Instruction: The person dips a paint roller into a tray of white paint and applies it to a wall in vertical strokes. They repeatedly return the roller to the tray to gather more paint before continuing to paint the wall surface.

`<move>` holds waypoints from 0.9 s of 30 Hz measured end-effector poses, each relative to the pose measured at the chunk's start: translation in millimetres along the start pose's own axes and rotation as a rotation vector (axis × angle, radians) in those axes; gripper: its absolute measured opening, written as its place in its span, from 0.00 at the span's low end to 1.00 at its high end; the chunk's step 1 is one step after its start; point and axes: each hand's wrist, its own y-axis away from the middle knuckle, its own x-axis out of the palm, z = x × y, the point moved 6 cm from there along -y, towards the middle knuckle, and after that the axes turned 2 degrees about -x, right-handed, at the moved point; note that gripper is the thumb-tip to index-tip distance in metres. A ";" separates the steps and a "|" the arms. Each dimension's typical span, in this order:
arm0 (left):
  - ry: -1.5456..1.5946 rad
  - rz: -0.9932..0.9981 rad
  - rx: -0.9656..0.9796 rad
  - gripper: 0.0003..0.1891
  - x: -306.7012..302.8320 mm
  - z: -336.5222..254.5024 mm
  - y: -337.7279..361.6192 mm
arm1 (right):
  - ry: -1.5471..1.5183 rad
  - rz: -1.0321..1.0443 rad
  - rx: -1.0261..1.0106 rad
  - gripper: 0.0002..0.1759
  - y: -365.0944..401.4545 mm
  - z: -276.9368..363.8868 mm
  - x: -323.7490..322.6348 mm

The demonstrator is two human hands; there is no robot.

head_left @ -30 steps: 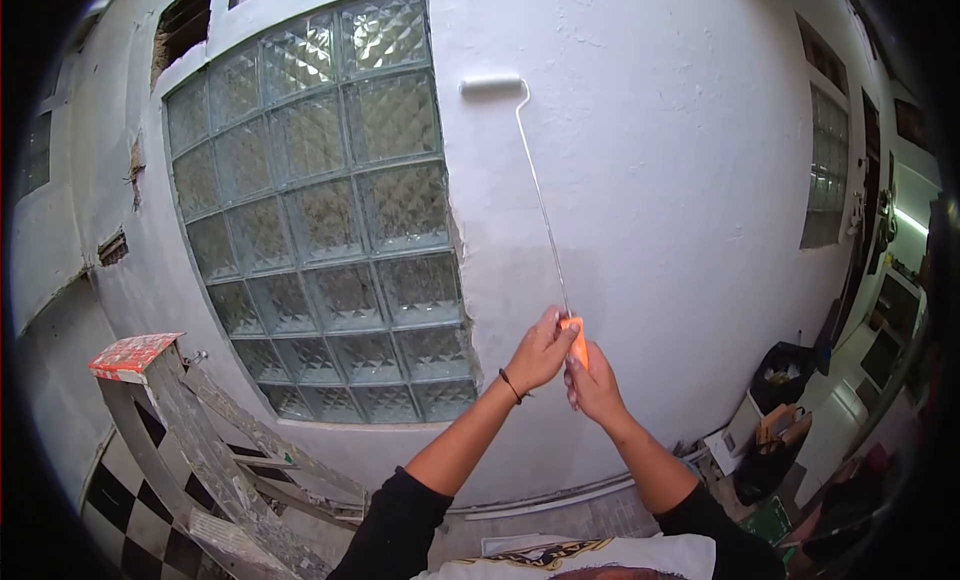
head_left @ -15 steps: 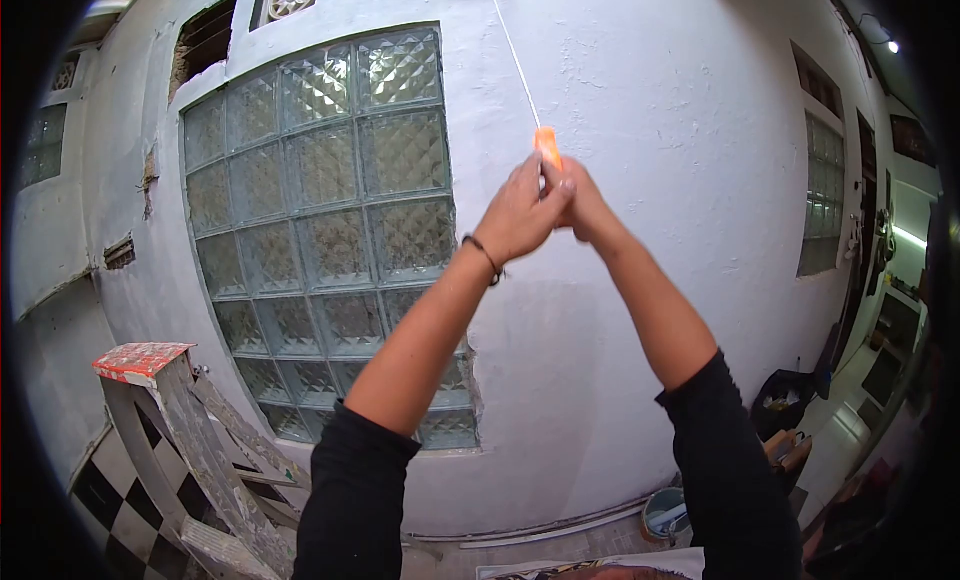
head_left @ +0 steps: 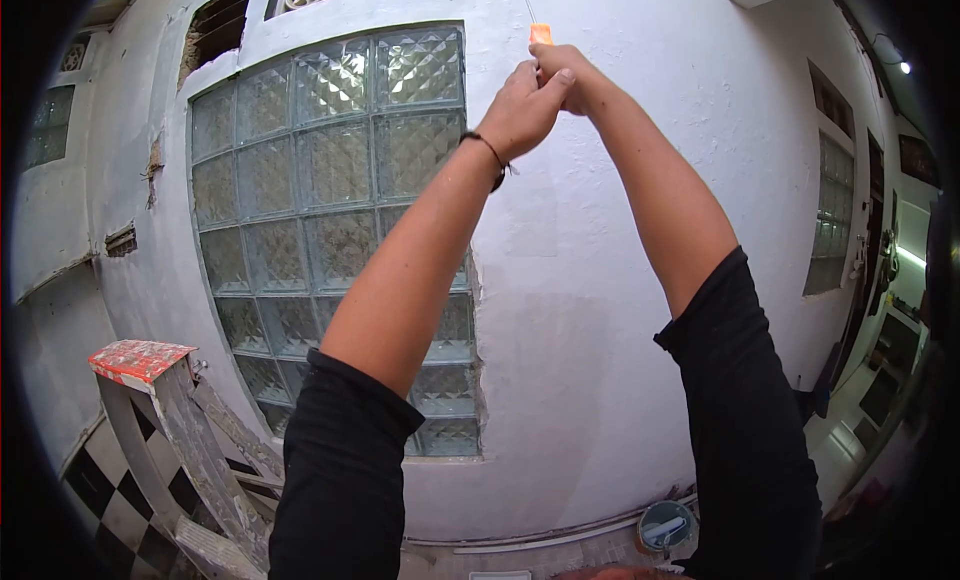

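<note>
Both arms reach up in front of a white wall (head_left: 640, 380). My left hand (head_left: 525, 105) and my right hand (head_left: 565, 72) are together, closed round the orange handle (head_left: 541, 34) of a paint roller. Only the handle's top shows above the fingers. The roller's thin metal rod (head_left: 527, 0) runs up out of view, and its roller head cannot be seen. A dark band circles my left wrist. Left of the hands is a glass-block window (head_left: 335, 160).
A paint-spattered stepladder (head_left: 145, 360) with a red top stands at lower left on checkered floor. A bucket (head_left: 667, 527) with something pale inside sits by the wall's foot. Further right are another window (head_left: 830, 205) and a lit passage.
Both hands have moved up with the handle, and the arms are stretched higher. The roller head, visible at the top edge before, is now out of view.
</note>
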 end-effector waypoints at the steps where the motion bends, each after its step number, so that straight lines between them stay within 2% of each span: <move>1: 0.027 -0.044 -0.007 0.36 2.3 8.8 9.1 | 0.021 0.017 -0.007 0.21 0.7 -14.8 2.0; 3: 0.074 -0.098 -0.041 0.35 8.2 20.6 32.3 | 0.055 -0.006 -0.011 0.23 23.2 -33.7 4.0; 4: 0.038 -0.123 -0.035 0.33 14.3 45.6 37.5 | -0.005 -0.036 -0.065 0.18 50.0 -37.2 7.6; 6: 0.024 -0.152 -0.070 0.31 26.0 68.4 64.3 | -0.131 0.056 -0.128 0.14 64.6 -73.5 13.3; 7: 0.025 -0.150 -0.079 0.31 31.6 74.5 79.7 | -0.153 0.063 -0.096 0.13 81.4 -86.0 16.6; 9: 0.243 -0.114 -0.241 0.31 45.2 90.4 113.9 | -0.166 0.066 -0.032 0.13 116.4 -107.0 21.7; 10: 0.274 -0.090 -0.311 0.31 47.7 74.1 136.1 | -0.155 0.063 0.006 0.13 134.5 -116.6 23.4; 12: 0.309 -0.061 -0.376 0.30 68.3 99.2 171.0 | -0.150 0.004 -0.001 0.13 163.1 -145.8 26.9; 14: 0.451 0.027 -0.443 0.30 84.1 95.0 208.2 | -0.095 0.032 0.067 0.15 192.9 -168.7 26.9; 16: 0.532 0.058 -0.531 0.31 101.1 96.6 245.9 | 0.065 -0.038 -0.063 0.17 214.0 -204.7 24.1; 18: 0.565 0.164 -0.590 0.34 116.7 98.8 281.2 | 0.081 -0.026 -0.024 0.17 249.8 -220.5 24.1; 20: 0.599 0.190 -0.616 0.35 126.6 94.3 309.6 | 0.058 -0.008 -0.024 0.12 277.8 -230.8 27.4; 24: 0.657 0.214 -0.661 0.39 126.8 87.9 310.3 | 0.102 0.027 0.002 0.12 281.7 -230.4 26.5; 27: 0.633 0.201 -0.600 0.41 107.5 74.2 278.9 | 0.024 0.007 -0.007 0.12 243.9 -193.7 26.5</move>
